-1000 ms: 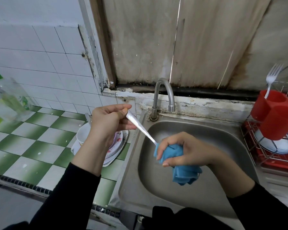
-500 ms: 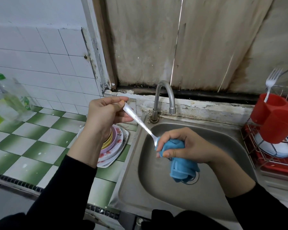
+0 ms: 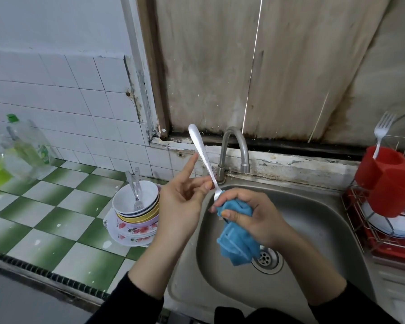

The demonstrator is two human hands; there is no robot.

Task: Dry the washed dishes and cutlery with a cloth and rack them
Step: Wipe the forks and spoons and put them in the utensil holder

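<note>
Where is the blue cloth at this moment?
Head view, centre: the blue cloth is bunched in the right hand over the sink, wrapped round the lower end of the utensil, right of the left hand.

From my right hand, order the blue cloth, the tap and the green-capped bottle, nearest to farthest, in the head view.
1. blue cloth, gripped in the right hand.
2. tap, behind the sink.
3. green-capped bottle, far left on the counter.

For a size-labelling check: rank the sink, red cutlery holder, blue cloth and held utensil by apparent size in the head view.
1. sink, clearly largest.
2-3. red cutlery holder and blue cloth: look alike; the cloth is nearer the camera and partly bunched in the right hand, so unranked.
4. held utensil, slimmest.
</note>
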